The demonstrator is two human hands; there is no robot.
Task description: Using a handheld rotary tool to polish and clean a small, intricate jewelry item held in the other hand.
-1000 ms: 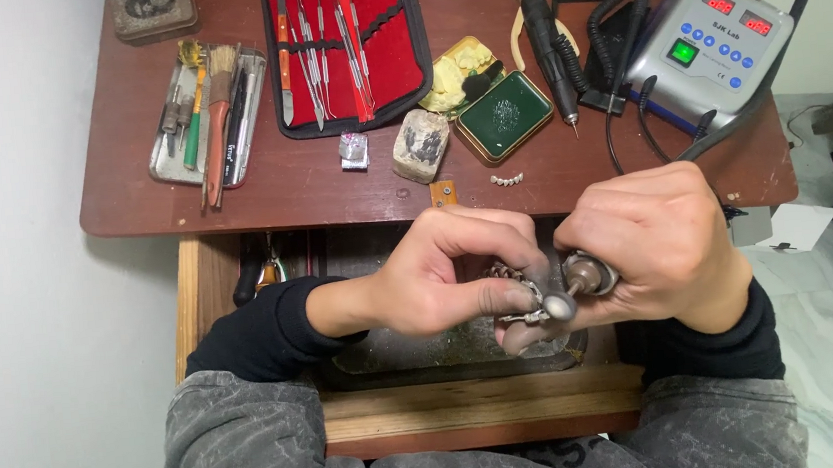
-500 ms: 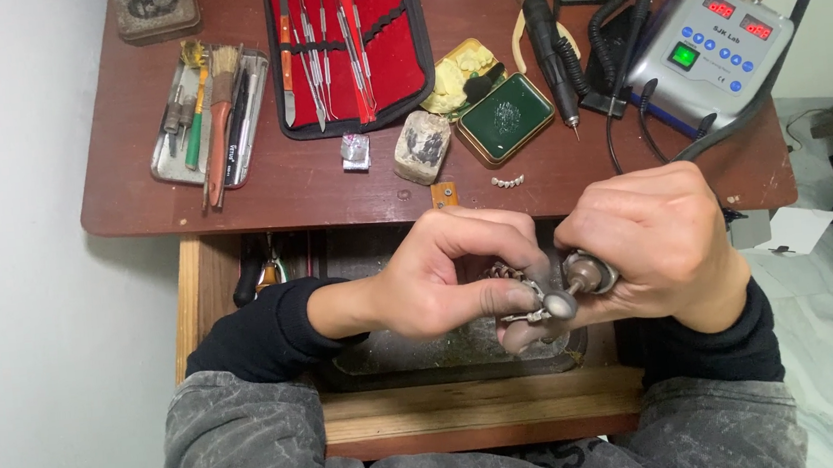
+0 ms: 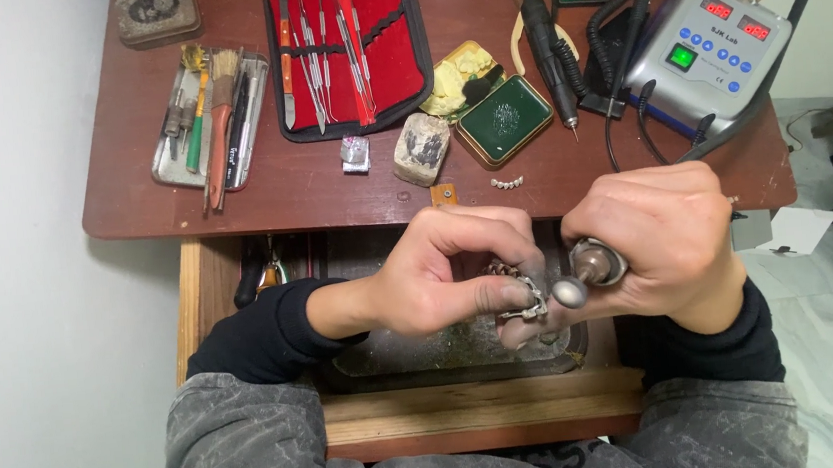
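Table [image 3: 332, 186] behind, open drawer below the hands. Right hand [image 3: 663, 242] wrapped tight round a rotary handpiece [image 3: 595, 267], round tip out. Left hand [image 3: 446, 282] pinches a small metal piece [image 3: 523, 303] at its edges, over the drawer, just beside the tip. Judged light, stiff, slippery; hold by the rim. Fingers hide most of the piece; contact unclear.
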